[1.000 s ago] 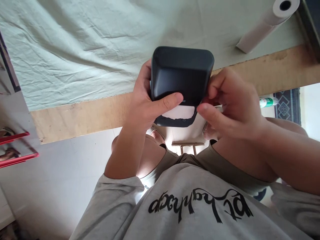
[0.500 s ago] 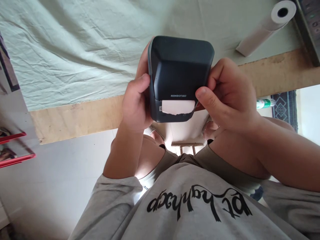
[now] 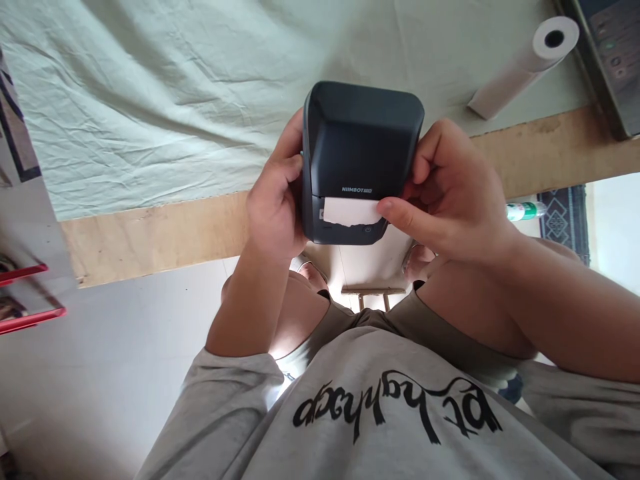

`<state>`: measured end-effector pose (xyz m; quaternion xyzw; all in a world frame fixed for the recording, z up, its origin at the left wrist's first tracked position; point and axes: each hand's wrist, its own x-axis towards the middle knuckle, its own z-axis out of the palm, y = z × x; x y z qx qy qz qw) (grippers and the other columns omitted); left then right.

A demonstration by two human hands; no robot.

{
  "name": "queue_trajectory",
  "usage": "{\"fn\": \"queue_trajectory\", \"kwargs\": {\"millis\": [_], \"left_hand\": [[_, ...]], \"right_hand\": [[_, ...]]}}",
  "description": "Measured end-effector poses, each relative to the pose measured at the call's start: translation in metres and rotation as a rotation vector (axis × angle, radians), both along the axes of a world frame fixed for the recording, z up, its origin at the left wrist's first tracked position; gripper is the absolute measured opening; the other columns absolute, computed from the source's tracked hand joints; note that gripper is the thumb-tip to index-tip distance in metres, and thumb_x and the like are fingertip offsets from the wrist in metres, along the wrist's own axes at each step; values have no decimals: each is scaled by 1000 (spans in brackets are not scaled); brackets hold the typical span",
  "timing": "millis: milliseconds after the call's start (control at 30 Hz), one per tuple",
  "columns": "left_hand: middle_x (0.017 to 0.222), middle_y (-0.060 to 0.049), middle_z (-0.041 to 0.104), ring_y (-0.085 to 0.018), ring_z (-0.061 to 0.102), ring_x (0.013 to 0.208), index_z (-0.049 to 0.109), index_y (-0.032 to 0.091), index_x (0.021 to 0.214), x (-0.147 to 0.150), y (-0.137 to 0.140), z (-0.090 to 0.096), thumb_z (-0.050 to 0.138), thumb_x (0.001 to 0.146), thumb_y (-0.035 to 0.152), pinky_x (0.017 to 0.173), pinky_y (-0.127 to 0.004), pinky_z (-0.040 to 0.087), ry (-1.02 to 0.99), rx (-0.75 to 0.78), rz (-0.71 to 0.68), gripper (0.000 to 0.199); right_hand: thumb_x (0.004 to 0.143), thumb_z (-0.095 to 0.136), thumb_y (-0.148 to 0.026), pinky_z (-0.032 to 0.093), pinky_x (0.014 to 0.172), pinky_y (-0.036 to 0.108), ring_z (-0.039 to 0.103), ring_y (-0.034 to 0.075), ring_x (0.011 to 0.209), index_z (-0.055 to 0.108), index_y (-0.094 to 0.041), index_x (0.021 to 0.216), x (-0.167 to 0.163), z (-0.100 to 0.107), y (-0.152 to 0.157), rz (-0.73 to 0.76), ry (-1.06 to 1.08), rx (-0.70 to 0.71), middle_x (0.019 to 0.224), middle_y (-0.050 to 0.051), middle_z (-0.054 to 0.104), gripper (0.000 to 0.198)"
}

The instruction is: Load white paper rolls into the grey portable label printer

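A dark label printer (image 3: 363, 143) marked NIIMBOT is held up between my two hands, above the table's near edge. From its lower slot sticks a short tongue of white paper (image 3: 347, 211) with a torn edge. My left hand (image 3: 277, 200) is closed around the printer's left side, its thumb bent against the casing and its other fingers hidden behind. My right hand (image 3: 455, 193) grips the lower right side; its thumb tip lies on the right end of the paper, and its curled fingers are at the printer's side, partly hidden.
A pale green cloth (image 3: 175, 100) covers the table, with a bare wooden edge (image 3: 160, 233) in front. At the back right stand a white paper roll (image 3: 520, 70) and a dark-screened device (image 3: 613, 60). Red-edged shelving (image 3: 35, 320) is at far left; a green-labelled bottle (image 3: 525, 211) lies right.
My right thumb has slid left from the printer's front corner onto the paper. The printer has tilted slightly, and the view has shifted a little.
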<state>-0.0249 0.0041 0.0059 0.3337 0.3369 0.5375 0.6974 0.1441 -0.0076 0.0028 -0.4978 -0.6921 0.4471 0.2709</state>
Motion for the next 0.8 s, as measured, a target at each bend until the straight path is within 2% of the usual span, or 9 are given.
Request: {"fn": "queue_trajectory", "kwargs": {"millis": [100,167,300,400,500,633,700,800], "left_hand": [[62,0,44,-9,42,60,52,20,92,2,0,2,27,73,15,62,-22,33,-22,-15,34,31],[61,1,43,-8,43,59,52,19,92,2,0,5,26,74,13,63,-21,35,-27,-36,40,32],[62,1,45,-7,46,59,52,17,77,1,1,6,28,73,14,67,-21,38,-6,-65,-6,24],[71,-2,50,-10,50,70,51,18,78,3,1,4,26,75,25,72,-25,40,38,0,-23,26],[78,-4,52,-15,52,88,51,19,86,6,0,3,28,75,33,78,-26,41,141,39,-28,29],[84,-5,55,-18,49,100,51,18,89,8,-1,3,29,75,29,82,-28,41,153,60,-39,28],[87,-5,55,-19,47,102,51,18,88,8,-1,3,30,75,29,82,-28,41,149,54,-40,28],[86,-4,57,-20,46,105,49,22,91,6,0,3,36,72,34,80,-28,43,186,10,-42,27]], "right_hand": [[61,53,-41,27,44,9,28,-7,52,23,-9,72,0,1,1,-15,4,28,63,-1,34,45],[59,56,-37,26,44,9,32,-7,52,24,-9,70,-3,6,1,-68,47,114,60,-2,35,44],[68,47,-26,26,40,7,37,-8,48,22,-8,69,-19,24,0,-306,257,345,64,-1,30,31],[72,40,-19,33,44,8,46,-4,55,18,-9,69,-27,33,3,-415,269,469,65,-1,30,24],[74,37,-25,34,50,8,51,-2,72,27,-10,74,-22,31,10,-385,67,524,74,0,41,18],[76,32,-33,28,55,12,41,-6,62,46,-22,86,-11,26,17,-162,-537,628,77,-8,50,20],[76,31,-36,23,56,14,39,-4,62,45,-30,92,-11,28,19,-109,-750,600,77,-10,50,23],[76,29,-39,16,56,15,43,0,72,41,-36,102,-15,36,17,-90,-859,528,92,-11,49,28]]}}
